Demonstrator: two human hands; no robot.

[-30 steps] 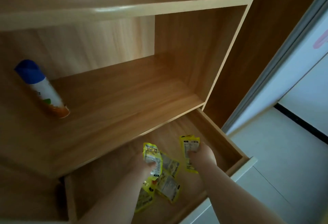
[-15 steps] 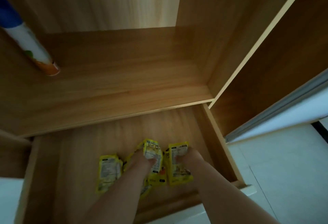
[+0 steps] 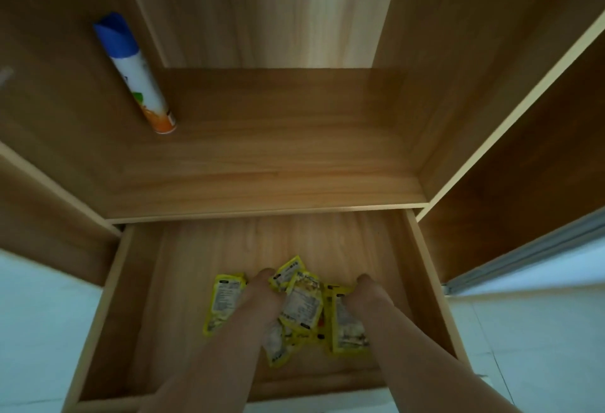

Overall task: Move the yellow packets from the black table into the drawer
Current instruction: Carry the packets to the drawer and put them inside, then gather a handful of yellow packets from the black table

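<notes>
Several yellow packets lie in a loose heap on the bottom of the open wooden drawer, near its front middle. Both my arms reach down into the drawer. My left hand is curled among the middle packets, and two of them stick up beside its fingers. My right hand is closed over the top edge of a packet at the right of the heap. One more packet lies flat just left of my left hand. The black table is out of view.
Above the drawer is a wooden cabinet shelf. A spray can with a blue cap stands at its left. Cabinet side panels rise on both sides. White floor shows left and right of the drawer.
My view has swung left and down, so I now look straight into the drawer. Both hands have gone lower with their packets, and the heap now sits together at the drawer's bottom.
</notes>
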